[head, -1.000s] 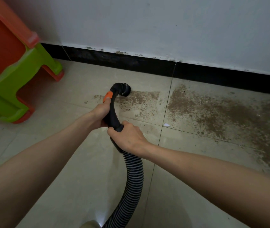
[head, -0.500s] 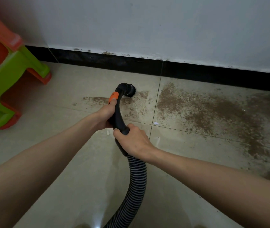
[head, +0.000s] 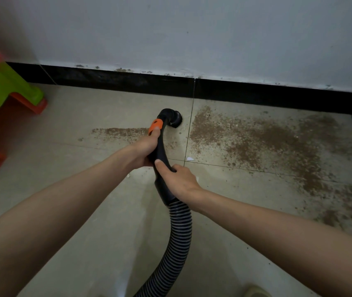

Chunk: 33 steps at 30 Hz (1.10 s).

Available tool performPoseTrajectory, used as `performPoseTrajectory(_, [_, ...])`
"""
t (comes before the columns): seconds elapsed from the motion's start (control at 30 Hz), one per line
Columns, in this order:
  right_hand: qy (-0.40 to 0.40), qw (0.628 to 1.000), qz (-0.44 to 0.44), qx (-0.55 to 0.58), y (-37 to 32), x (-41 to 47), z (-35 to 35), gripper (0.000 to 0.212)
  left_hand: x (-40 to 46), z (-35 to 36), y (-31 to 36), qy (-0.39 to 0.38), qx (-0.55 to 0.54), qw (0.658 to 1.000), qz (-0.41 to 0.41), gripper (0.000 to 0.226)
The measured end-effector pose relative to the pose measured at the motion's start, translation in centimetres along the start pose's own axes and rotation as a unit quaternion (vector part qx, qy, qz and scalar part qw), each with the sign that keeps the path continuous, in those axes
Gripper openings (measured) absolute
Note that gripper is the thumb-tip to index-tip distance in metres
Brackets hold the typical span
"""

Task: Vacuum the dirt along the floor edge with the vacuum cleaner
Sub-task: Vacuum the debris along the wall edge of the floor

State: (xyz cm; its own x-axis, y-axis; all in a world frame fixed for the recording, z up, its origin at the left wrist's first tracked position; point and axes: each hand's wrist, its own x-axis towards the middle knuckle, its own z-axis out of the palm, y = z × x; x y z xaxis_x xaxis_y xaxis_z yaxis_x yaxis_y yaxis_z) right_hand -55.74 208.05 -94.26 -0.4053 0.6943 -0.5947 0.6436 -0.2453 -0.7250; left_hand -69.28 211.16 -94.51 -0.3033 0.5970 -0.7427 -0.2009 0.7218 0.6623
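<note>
Both hands (head: 145, 150) (head: 178, 182) clamped on the handle (head: 161, 151), left grip farther, nozzle (head: 175, 120) pointing far, big dirt patch (head: 256, 142) just right.

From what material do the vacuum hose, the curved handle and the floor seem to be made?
Hose: probably flexible plastic, matte, judging by its ribbed black and grey rings. Handle: likely hard black plastic, smooth with a slight sheen, with an orange slider. Floor: seemingly glazed beige tile, since grout lines and soft reflections show.
</note>
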Motion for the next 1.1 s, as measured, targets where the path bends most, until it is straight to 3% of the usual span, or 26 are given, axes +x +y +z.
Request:
performPoseTrajectory(0.37, [0.024,1.000,0.013,0.008,0.1,-0.1,-0.2,0.049,-0.3,1.0,0.0,-0.025,-0.002,1.000,0.017,0.059])
performPoseTrajectory(0.53, [0.004,0.999,0.003,0.042,-1.4,0.2,0.0,0.050,-0.8,0.3,0.8,0.018,-0.040,0.998,0.051,0.049])
performPoseTrajectory(0.73, [-0.092,0.994,-0.050,0.041,-4.4,0.2,2.8,0.047,-2.4,-5.4,0.7,0.089,-0.022,0.993,0.080,0.051])
performPoseTrajectory(0.9, [-0.141,0.985,-0.088,0.047,-7.1,0.2,8.8,0.034,-4.5,-11.0,-0.1,0.092,0.028,0.993,0.061,0.049])
performPoseTrajectory(1.1, [-0.117,0.975,-0.176,-0.063,-7.6,-0.1,15.1,0.050,-6.0,-18.1,-3.2,0.068,-0.111,0.991,0.005,0.048])
